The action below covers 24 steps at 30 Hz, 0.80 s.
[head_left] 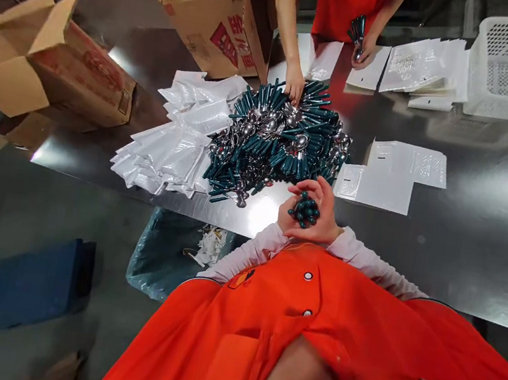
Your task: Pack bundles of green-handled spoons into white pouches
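At the table's near edge, my left hand [286,213] and my right hand [325,214] are closed together round a bundle of green-handled spoons [305,210]. The handle ends point up towards me, and the spoons' bowls are hidden below. Just beyond my hands lies a large heap of the same spoons [286,134], dark green handles and shiny metal bowls tangled in several clusters. To the right of the heap, white bubble-lined packets [386,188] lie flat on the metal table [461,248].
Stacked white packets [175,139] lie left of the heap. Cardboard boxes [217,23] stand beyond them. Across the table a co-worker's hand [294,84] reaches into the heap; the other [364,53] holds spoons. A white basket [495,93] stands far right, a lined bin [155,251] below.
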### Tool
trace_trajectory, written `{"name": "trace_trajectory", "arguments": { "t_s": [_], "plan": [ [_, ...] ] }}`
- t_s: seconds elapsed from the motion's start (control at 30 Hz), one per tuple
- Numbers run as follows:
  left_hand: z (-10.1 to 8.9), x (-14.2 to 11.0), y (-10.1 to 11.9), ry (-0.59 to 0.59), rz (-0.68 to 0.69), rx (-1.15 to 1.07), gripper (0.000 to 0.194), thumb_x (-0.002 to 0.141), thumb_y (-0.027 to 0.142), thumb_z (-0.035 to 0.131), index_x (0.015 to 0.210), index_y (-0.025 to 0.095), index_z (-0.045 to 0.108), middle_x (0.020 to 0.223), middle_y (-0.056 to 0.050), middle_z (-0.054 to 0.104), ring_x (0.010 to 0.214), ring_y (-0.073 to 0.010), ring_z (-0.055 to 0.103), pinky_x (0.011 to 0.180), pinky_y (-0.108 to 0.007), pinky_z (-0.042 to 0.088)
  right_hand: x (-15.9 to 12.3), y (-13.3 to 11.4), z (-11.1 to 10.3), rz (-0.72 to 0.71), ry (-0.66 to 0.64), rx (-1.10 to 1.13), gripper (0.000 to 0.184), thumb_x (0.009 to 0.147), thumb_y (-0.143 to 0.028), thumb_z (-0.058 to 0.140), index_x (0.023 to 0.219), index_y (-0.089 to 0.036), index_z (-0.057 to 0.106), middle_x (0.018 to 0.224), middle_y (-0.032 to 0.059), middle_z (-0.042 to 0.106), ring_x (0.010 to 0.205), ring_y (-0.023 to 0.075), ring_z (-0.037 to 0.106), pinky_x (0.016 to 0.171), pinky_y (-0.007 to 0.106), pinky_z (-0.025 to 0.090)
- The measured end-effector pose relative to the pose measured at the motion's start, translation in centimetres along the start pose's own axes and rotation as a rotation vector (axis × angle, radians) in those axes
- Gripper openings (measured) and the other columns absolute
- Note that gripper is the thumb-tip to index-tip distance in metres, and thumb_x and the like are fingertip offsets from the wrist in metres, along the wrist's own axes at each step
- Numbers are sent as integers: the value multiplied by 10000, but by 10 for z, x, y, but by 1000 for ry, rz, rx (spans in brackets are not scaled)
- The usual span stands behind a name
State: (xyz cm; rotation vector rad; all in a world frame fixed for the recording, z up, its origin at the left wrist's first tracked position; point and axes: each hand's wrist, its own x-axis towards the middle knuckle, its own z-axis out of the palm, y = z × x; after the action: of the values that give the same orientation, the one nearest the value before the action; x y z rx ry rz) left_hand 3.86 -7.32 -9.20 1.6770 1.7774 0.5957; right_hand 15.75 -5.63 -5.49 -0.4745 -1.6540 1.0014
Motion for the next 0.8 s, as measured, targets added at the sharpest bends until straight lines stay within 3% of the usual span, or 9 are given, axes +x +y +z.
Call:
{"name": "trace_trajectory", "arguments": {
  "t_s": [0.1, 0.2, 0.3, 0.37, 0.43, 0.5, 0.57, 0.67, 0.8],
  "plan": [
    [10, -6, 6, -18, -34, 14, 263, 880, 174, 617, 1137, 141, 661, 1094, -127, 716, 1061, -276, 692, 928, -384, 568, -6, -8, -17, -4, -5, -66, 1080, 584, -496, 941, 1482, -320, 368, 1310, 116, 552, 1200, 315, 608, 1037, 524, 520],
    [20, -15, 18, -68, -40, 28, 264, 812, 178, 701, 1074, 149, 686, 1072, -111, 718, 1052, -271, 697, 938, -365, 574, -13, -15, -31, -33, -40, -147, 469, 734, -322, 833, 1154, -272, 630, 1168, 87, 616, 1090, 262, 636, 975, 472, 546],
    [31, -27, 34, -65, -45, 20, 419, 757, 217, 755, 1155, 138, 653, 1155, -115, 705, 1089, -284, 691, 941, -368, 578, -27, -17, -39, 23, 89, -104, 144, 767, -195, 726, 850, -237, 616, 964, 40, 594, 890, 194, 640, 841, 403, 574],
    [40, -34, 45, -54, -82, 6, 555, 735, 235, 769, 1254, 132, 603, 1220, -120, 691, 1105, -290, 689, 930, -365, 585, -37, -11, -42, 136, 178, -65, 150, 749, -203, 718, 785, -230, 575, 914, 27, 574, 848, 187, 625, 825, 403, 571],
    [48, -39, 52, -79, -162, -16, 524, 765, 205, 722, 1270, 142, 600, 1226, -108, 701, 1107, -275, 690, 928, -344, 587, -44, 4, -48, 259, 116, -36, 185, 728, -274, 751, 810, -232, 589, 937, 35, 595, 903, 207, 624, 871, 427, 559],
    [53, -40, 53, -115, -264, -32, 427, 801, 147, 637, 1228, 144, 632, 1165, -94, 731, 1063, -255, 706, 908, -335, 595, -42, 30, -60, 399, -5, 12, 293, 738, -378, 756, 955, -233, 623, 1011, 53, 633, 994, 226, 627, 907, 430, 549],
    [53, -40, 49, -94, -330, -36, 448, 803, 100, 581, 1247, 138, 629, 1169, -90, 738, 1059, -237, 713, 919, -334, 594, -34, 66, -80, 590, -15, -4, 397, 829, -456, 658, 1137, -216, 590, 1071, 74, 657, 1042, 226, 632, 892, 401, 551],
    [48, -46, 35, -12, -353, -27, 517, 785, 74, 581, 1294, 161, 610, 1264, -85, 712, 1162, -214, 686, 1001, -321, 563, -18, 121, -115, 919, 186, -440, 296, 948, -380, 493, 1122, -156, 577, 1096, 142, 669, 1071, 240, 624, 944, 386, 511],
    [43, -63, 21, -36, -368, 31, 452, 778, 87, 621, 1219, 188, 642, 1161, -77, 751, 1116, -214, 706, 969, -319, 573, -11, 162, -144, 1035, 27, -784, 302, 874, -169, 591, 1150, -53, 550, 1239, 274, 613, 1206, 278, 556, 1044, 403, 423]
  ]
}}
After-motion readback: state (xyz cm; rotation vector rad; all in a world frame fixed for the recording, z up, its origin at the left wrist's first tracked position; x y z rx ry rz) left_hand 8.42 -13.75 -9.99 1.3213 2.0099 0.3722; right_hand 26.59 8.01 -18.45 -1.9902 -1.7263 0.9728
